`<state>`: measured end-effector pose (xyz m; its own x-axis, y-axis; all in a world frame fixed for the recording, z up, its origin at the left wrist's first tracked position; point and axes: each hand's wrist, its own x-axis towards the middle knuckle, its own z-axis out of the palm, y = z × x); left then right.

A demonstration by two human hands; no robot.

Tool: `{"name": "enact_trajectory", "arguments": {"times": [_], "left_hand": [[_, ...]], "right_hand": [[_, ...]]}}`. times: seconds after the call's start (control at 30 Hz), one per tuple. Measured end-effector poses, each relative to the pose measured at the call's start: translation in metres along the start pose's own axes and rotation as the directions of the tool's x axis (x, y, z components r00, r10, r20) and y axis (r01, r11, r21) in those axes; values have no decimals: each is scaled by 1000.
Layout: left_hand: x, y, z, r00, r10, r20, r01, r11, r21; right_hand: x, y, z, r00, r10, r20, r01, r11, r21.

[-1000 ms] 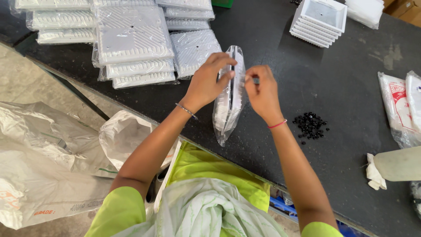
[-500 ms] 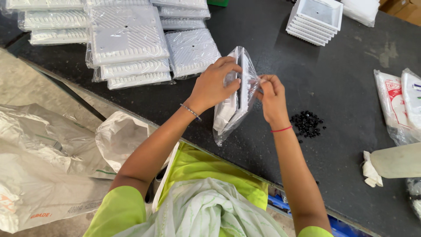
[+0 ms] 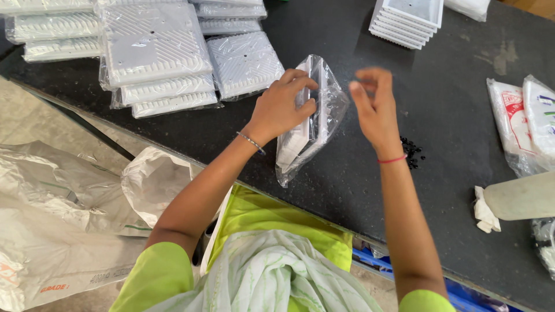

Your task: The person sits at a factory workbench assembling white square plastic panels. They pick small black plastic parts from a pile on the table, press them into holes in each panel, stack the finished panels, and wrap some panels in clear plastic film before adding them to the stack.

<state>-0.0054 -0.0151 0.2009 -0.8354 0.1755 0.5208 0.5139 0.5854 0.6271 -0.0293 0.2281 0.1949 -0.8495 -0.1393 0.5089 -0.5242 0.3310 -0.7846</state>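
Note:
My left hand (image 3: 284, 106) grips a white square plastic part held on edge inside a clear plastic bag (image 3: 324, 118) above the dark table (image 3: 451, 115). The bag's lower end hangs toward the table's near edge. My right hand (image 3: 373, 110) hovers just right of the bag, fingers apart and blurred, holding nothing. A small heap of black screws (image 3: 411, 153) lies on the table right of that wrist.
Stacks of bagged white ribbed panels (image 3: 153, 55) fill the far left of the table. A stack of unbagged white parts (image 3: 407, 20) stands at the back. Printed packets (image 3: 523, 121) and a white cylinder (image 3: 520, 196) lie at the right. Large plastic sacks (image 3: 63, 231) lie on the floor, left.
My right hand has let go of the bag's top and moved away to the right. The left hand still holds the bagged part, now tipped a little further.

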Motion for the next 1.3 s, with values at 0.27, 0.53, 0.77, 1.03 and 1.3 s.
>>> {"name": "enact_trajectory", "arguments": {"times": [0.27,0.53,0.77,1.03,1.3], "left_hand": [[5,-4,-7,992,-97,77,89,991,96],[19,-17,-18,984,-123,126,97,976,193],[24,-15,-16,999,46,15,-48,986,159],[27,-5,-8,998,2,-63,8,987,158],[35,-8,10,965,164,-202,-121,970,211]], "right_hand": [[22,-53,19,989,-88,120,114,966,-232],[31,-57,24,999,-42,21,40,993,111],[29,-65,21,996,-51,67,39,984,177],[24,-67,18,996,-44,78,25,974,227],[19,-65,13,996,-50,76,35,981,189]]}}
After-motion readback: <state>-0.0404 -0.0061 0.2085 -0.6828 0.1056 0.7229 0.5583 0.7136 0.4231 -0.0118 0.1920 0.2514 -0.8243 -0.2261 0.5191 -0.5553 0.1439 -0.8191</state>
